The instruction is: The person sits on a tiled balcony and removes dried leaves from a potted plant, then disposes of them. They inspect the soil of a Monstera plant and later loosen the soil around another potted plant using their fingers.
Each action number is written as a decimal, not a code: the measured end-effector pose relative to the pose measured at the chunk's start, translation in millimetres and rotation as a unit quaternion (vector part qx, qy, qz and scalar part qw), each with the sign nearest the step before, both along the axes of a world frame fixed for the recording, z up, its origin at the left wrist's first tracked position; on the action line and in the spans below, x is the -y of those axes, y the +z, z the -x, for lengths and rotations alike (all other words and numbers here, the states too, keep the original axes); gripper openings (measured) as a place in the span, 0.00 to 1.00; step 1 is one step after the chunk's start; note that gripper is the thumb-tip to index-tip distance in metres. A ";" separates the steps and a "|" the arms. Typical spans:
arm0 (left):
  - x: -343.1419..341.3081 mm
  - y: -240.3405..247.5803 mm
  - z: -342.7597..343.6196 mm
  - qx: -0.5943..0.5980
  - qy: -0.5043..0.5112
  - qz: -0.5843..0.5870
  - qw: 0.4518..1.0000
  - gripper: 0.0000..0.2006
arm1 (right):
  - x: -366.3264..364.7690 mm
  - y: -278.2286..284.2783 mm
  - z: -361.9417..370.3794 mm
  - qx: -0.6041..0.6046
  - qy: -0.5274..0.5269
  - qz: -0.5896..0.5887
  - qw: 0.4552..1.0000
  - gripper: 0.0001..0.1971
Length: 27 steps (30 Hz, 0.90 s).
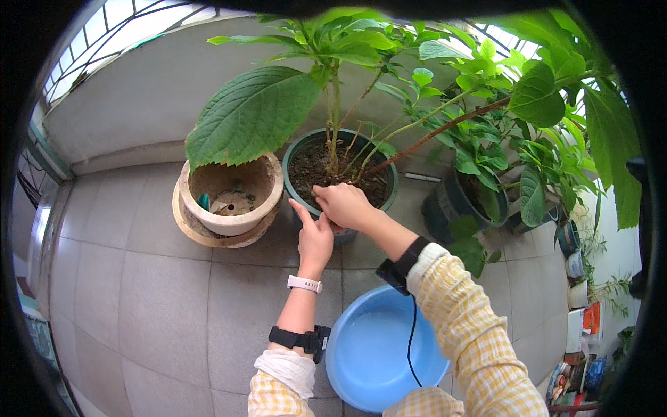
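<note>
A round green plant pot [393,182] filled with dark soil [306,169] stands ahead of me, with a leafy plant [334,118] growing from its middle. My right hand [346,206] reaches over the pot's near rim, its fingers curled together at the soil; whatever they grip is hidden. Just left of it and lower, my left hand [317,240] is at the near rim. Its index finger is stretched out and the thumb stands apart, while its other fingers are partly hidden. To the left, a cream pot [233,225] sits on a saucer [201,235].
A light blue basin [379,347] sits on the grey tiled floor [163,292] below my arms, with a black cable [411,340] hanging across it. More potted plants [455,201] crowd the right side. A low wall [167,90] runs behind; one large leaf [253,115] overhangs the cream pot.
</note>
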<state>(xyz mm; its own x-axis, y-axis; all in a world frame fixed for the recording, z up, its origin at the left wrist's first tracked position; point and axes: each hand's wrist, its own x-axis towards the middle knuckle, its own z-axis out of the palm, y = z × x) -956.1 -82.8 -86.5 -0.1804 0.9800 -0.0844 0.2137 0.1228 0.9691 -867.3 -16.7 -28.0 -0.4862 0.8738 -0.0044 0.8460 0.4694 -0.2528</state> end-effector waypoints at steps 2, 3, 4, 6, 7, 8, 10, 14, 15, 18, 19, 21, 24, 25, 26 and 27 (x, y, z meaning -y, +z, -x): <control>-0.1 -1.7 -0.7 0.029 -0.002 -0.019 0.999 0.37 | 7.3 12.3 -17.1 0.018 0.034 0.002 0.999 0.09; 0.0 -2.5 -0.9 0.035 0.001 -0.025 0.999 0.37 | 8.5 19.8 -27.1 0.028 0.036 0.010 0.999 0.10; -0.2 -3.3 -1.3 0.045 0.002 -0.031 0.999 0.37 | 8.5 28.2 -38.6 0.022 0.039 0.042 0.998 0.12; -1.0 -3.9 -1.7 0.078 -0.002 -0.027 0.997 0.38 | 6.1 43.1 -59.3 0.024 0.062 0.079 0.995 0.16; -1.1 -3.9 -1.8 0.062 0.000 -0.031 0.998 0.38 | 3.9 49.2 -67.7 0.046 0.055 0.115 0.991 0.16; -0.6 -3.8 -1.9 0.064 -0.002 -0.019 0.998 0.38 | 3.1 53.1 -75.5 0.091 0.050 0.115 0.988 0.16; -0.6 -2.8 -1.7 0.078 -0.008 -0.009 0.997 0.38 | -0.1 56.6 -84.8 0.171 0.027 0.094 0.980 0.15; -0.8 -0.1 -1.2 0.093 -0.008 -0.016 0.996 0.38 | -5.2 52.0 -98.6 0.160 -0.053 0.005 0.986 0.14; -1.1 0.5 -1.1 0.091 -0.009 -0.016 0.996 0.38 | -6.5 49.1 -102.5 0.125 -0.080 -0.014 0.989 0.14; 0.4 1.5 -2.0 0.102 -0.007 -0.017 0.995 0.38 | -16.2 40.9 -115.5 0.122 -0.069 -0.024 0.990 0.14; 1.0 1.8 -2.5 0.115 -0.008 -0.016 0.993 0.38 | -19.9 36.5 -118.3 0.128 -0.058 -0.017 0.990 0.14; 1.3 2.1 -3.0 0.097 -0.004 -0.011 0.995 0.38 | -27.9 20.2 -113.7 0.093 -0.079 -0.049 0.991 0.11; 0.9 1.8 -2.4 0.087 -0.005 -0.014 0.996 0.37 | -43.7 -2.9 -99.8 0.044 -0.089 -0.085 0.991 0.10; 0.4 1.3 -2.2 0.089 -0.008 -0.008 0.996 0.37 | -48.8 -8.5 -96.1 0.043 -0.102 -0.079 0.991 0.10; -0.1 0.5 -2.3 0.088 -0.005 -0.023 0.996 0.37 | -54.0 -12.7 -93.6 0.014 -0.104 -0.079 0.991 0.09; -0.4 -0.5 -2.4 0.090 -0.005 -0.028 0.995 0.37 | -57.9 -15.3 -94.1 -0.005 -0.103 -0.071 0.992 0.09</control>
